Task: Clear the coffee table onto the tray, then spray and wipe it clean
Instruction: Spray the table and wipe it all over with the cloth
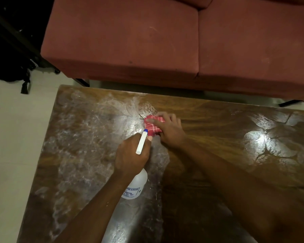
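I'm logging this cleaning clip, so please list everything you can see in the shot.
coffee table: 1, brown wood with white smeared streaks, fills the lower frame
spray bottle: 1, white with a blue nozzle tip, above the table's left half
cloth: 1, red-and-white check, on the table near its middle
sofa: 1, dull red, beyond the table
bag: 1, black, on the floor at upper left
floor: 1, pale, left of the table
left hand: 1, grips the spray bottle
right hand: 1, holds the cloth against the table
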